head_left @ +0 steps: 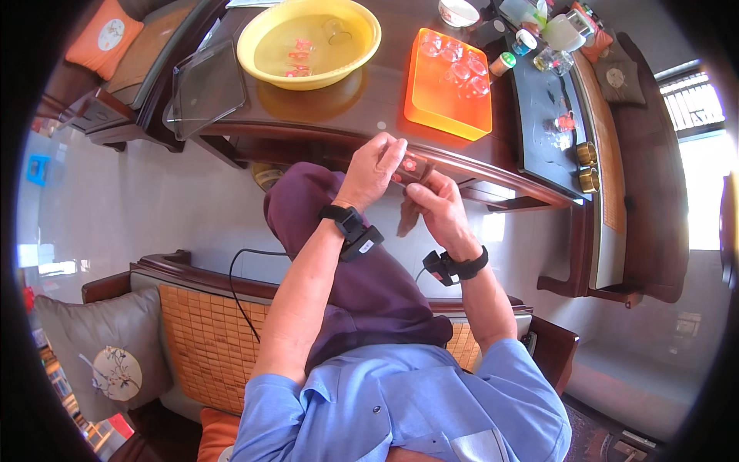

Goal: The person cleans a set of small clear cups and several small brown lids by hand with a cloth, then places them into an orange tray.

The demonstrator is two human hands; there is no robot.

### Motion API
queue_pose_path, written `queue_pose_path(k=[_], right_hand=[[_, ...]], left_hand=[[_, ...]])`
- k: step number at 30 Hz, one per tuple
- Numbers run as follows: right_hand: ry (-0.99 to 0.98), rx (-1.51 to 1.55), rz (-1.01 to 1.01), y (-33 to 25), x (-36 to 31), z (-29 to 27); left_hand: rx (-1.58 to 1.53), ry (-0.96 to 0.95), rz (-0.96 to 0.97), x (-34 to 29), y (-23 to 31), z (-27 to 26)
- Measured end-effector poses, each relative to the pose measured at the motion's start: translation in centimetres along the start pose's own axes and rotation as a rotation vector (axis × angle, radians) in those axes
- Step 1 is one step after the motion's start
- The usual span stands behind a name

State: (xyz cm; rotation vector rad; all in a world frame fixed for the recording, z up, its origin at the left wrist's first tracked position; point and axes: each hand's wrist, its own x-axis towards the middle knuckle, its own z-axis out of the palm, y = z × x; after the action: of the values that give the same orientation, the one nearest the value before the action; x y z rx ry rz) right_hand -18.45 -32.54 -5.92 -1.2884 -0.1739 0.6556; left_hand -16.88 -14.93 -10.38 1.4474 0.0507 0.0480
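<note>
Above my lap, close to the table's front edge, my left hand (371, 171) is closed around a small clear drinking glass (409, 165) with red flowers on it. Opposite it, my right hand (440, 202) pinches a brown cloth (408, 219) against the glass, and one end of the cloth hangs below the fingers. Just beyond the hands, an orange tray (439, 115) holds several small clear glasses (462, 71). Farther left is a yellow basin (258, 68) with water in it; a clear glass (336, 31) and red-patterned glassware (300, 55) lie inside.
A clear plastic lid or tray (206, 91) overhangs the left end of the dark wooden table (323, 112). At the right, a black tea tray (543, 131) carries two brass-coloured cups (587, 168) and a small red figure (566, 122). Beside it stand small jars (503, 64) and a bowl (459, 12).
</note>
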Motion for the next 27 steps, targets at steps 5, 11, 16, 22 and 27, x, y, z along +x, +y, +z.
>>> queue_pose_path(k=[5,11,16,22,27], right_hand=[[0.057,0.527,-0.09,-0.5,-1.6,-2.4],[0.187,-0.667,-0.569,-3.3,-0.3,-2.5],[0.286,-1.05,-0.653,-1.2,2.5,-0.2],[0.239,-0.532,0.156,-1.4,1.9,0.2],[0.303,-0.066,-0.181,-1.7,-0.5,-0.8]], left_hand=[[-0.221,0.033,-0.164,0.2,1.4,-0.1],[-0.465,-0.157,-0.536,0.2,0.7,-1.1],[-0.493,-0.227,-0.513,0.1,0.5,-0.9],[-0.425,0.085,-0.403,0.3,0.4,-0.5],[-0.506,0.114,-0.554,0.5,1.2,-0.7]])
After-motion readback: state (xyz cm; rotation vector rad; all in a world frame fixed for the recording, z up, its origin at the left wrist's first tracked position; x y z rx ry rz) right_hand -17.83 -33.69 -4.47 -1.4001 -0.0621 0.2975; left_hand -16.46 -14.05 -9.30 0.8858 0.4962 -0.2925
